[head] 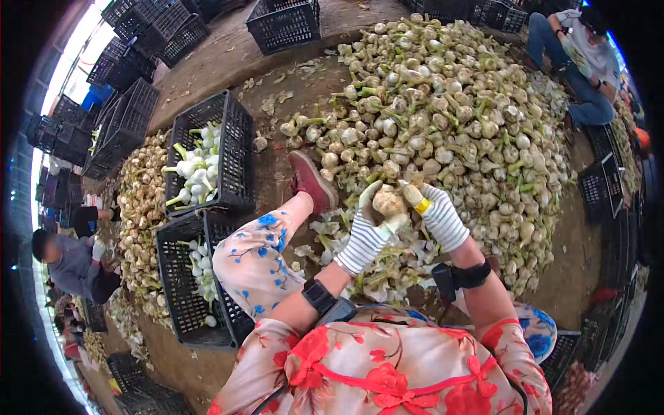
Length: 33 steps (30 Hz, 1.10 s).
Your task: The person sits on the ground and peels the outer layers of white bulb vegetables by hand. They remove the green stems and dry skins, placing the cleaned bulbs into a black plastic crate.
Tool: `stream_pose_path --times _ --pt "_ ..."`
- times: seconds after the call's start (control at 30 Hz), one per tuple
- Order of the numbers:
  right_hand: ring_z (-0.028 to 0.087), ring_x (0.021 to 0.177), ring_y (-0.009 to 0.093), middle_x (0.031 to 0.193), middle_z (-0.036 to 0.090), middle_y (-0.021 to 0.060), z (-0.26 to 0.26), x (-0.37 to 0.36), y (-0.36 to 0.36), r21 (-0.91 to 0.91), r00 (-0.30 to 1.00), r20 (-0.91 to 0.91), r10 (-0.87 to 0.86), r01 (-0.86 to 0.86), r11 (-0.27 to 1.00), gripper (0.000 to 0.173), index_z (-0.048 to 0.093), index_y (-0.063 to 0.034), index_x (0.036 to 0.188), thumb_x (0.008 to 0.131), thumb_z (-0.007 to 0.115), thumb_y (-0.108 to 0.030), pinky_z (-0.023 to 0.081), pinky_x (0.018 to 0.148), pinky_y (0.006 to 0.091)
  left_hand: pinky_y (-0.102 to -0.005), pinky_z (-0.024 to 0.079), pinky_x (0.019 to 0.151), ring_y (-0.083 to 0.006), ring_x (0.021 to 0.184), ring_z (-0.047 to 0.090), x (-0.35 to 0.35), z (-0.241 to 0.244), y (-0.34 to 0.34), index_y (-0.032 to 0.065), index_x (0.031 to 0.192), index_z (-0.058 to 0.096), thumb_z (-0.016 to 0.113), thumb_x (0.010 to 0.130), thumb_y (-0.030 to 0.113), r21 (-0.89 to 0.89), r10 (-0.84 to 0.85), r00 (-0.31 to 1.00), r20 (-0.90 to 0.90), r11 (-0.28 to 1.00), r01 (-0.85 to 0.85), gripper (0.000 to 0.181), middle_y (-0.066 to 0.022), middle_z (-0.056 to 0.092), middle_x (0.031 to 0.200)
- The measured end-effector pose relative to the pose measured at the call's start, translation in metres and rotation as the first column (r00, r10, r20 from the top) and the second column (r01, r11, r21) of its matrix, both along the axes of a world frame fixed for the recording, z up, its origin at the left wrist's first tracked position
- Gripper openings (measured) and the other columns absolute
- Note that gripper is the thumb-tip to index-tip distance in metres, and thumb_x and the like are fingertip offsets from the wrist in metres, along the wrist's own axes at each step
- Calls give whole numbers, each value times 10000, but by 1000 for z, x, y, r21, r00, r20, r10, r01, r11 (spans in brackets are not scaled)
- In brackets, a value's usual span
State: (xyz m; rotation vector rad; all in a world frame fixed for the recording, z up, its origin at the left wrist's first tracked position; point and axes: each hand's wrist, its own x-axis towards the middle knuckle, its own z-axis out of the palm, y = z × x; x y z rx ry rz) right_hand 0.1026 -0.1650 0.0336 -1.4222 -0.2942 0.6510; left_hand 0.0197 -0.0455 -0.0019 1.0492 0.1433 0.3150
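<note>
My left hand (369, 228), in a striped, green-stained knit glove, holds a garlic bulb (389, 201) with dry, dirty outer skin. Close beside the bulb's right side is my right hand (438, 215), gloved alike, with yellow tape around one finger and its thumb and fingertips near together; whether it grips anything is unclear. Beyond both hands spreads a large heap of unpeeled garlic bulbs (436, 114) with short green stems. Loose peeled skins (384, 280) lie below my hands, between my legs.
Two black plastic crates (236, 150) (168, 280) at my left hold clean white garlic bulbs (199, 174). Another garlic heap (140, 218) lies beyond them. A black crate (285, 26) stands at the top. Co-workers sit at far left (78, 267) and upper right (586, 67).
</note>
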Motion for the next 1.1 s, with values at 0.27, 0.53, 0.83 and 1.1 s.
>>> stream_pose_path --times 0.27,0.53,0.83,1.1 --pt "391 435 2 641 554 -47 21 -33 -2 -87 997 -9 -72 71 994 251 617 -35 940 842 599 -266 300 386 170 -340 485 822 -187 980 544 -25 13 24 89 1234 399 636 770 213 -492 -372 928 2 808 324 535 -57 522 1105" --pt "517 613 93 708 597 -1 13 -47 2 -122 843 523 -126 220 968 180 594 16 887 813 589 -148 406 519 233 -297 469 796 -165 910 545 -25 33 11 41 1249 357 675 723 182 104 114 991 69 987 -121 630 -71 514 1071" --pt "555 836 74 962 603 31 8 -50 -8 223 995 29 -94 86 971 336 528 -7 1125 859 579 -206 452 724 209 -359 544 630 -235 775 614 -24 61 42 90 1188 457 323 832 640 -410 -349 922 -170 875 255 669 -112 592 1004" --pt "523 867 73 960 599 30 13 -66 5 78 981 185 -59 45 996 366 521 38 1105 830 609 -187 431 773 209 -338 484 850 -213 1006 529 -21 25 48 62 1252 348 717 635 -34 76 102 983 150 991 -114 726 -107 491 1153"
